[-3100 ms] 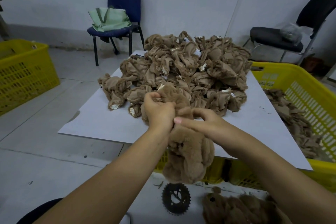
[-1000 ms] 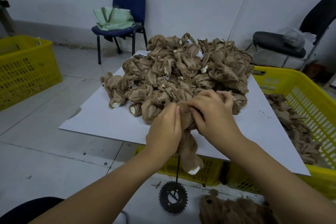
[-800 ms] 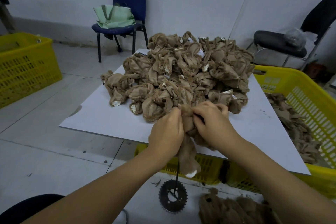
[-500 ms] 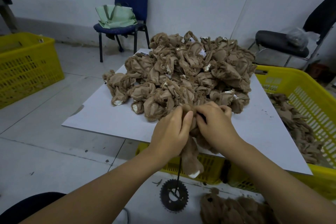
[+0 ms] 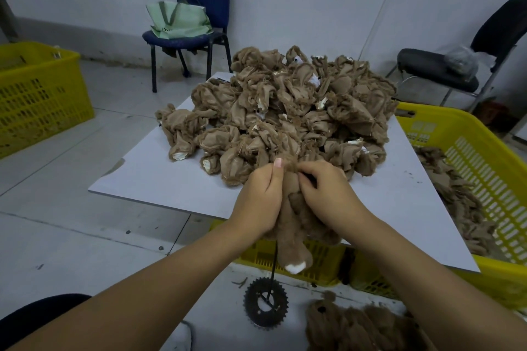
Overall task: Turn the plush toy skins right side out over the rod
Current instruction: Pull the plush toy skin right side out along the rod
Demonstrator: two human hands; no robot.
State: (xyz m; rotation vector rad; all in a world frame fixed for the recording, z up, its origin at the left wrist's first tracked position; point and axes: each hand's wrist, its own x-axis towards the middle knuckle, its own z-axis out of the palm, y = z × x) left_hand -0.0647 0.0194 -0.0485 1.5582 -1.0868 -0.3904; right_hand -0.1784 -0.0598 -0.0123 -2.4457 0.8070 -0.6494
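A brown plush skin [image 5: 293,234] hangs over a thin black rod [image 5: 274,262] that stands on a toothed gear base [image 5: 265,305] on the floor. One furry limb with a white tip points down. My left hand [image 5: 259,199] grips the skin's left side, fingertips pinching the top. My right hand [image 5: 325,194] grips the right side, fingers curled into the fabric. A big heap of inside-out tan skins [image 5: 285,114] lies on the white board [image 5: 159,179] just beyond my hands.
A yellow crate [image 5: 467,168] with more tan skins stands at the right, partly under the board. Furry finished skins [image 5: 356,325] lie on the floor at the bottom right. Another yellow crate [image 5: 40,94] is at the left. Two chairs stand by the wall.
Both hands have slid a little down the rod with the skin bunched between them. The furry limb with the white tip hangs lower and longer than a second ago.
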